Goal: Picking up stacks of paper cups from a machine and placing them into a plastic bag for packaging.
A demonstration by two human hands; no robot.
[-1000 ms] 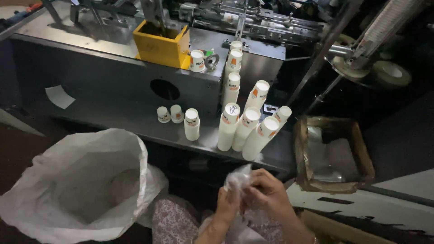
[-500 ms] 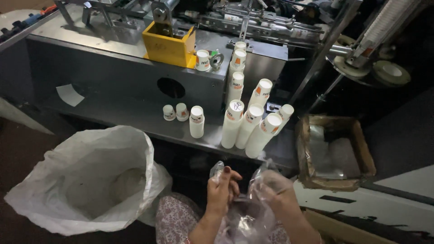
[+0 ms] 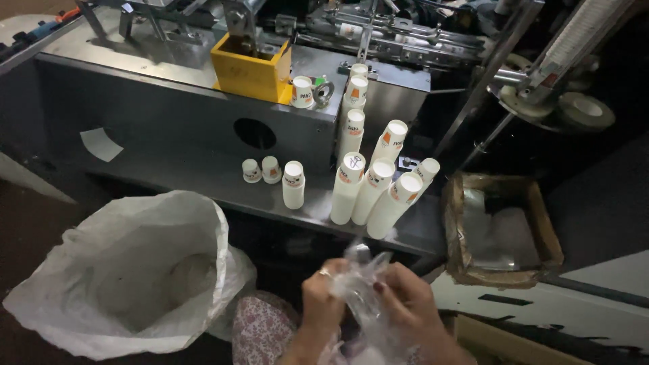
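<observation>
- Low in the view, just above your lap, your left hand [image 3: 323,305] and right hand [image 3: 404,304] both pinch a clear plastic bag [image 3: 363,287]; each hand's fingers are closed on the film.
- Your two hands sit close together, with the crumpled top of the bag standing up between them and the rest of it hanging down out of view.
- Beyond the bag, on the grey metal shelf [image 3: 203,179] of the machine, stand several tall stacks of paper cups [image 3: 370,192], tilted and leaning against each other.
- Left of those stacks you have a shorter stack [image 3: 293,184] standing upright, and beside it two single cups [image 3: 261,170] close together.
- More cup stacks [image 3: 353,111] climb behind, up toward the machine's top.
- On that top sits a yellow box [image 3: 251,66], with one cup [image 3: 301,92] just to its right.
- At your left, on the floor, a big white sack [image 3: 135,270] gapes open.
- At your right, a worn cardboard box [image 3: 500,230] holds clear plastic.
</observation>
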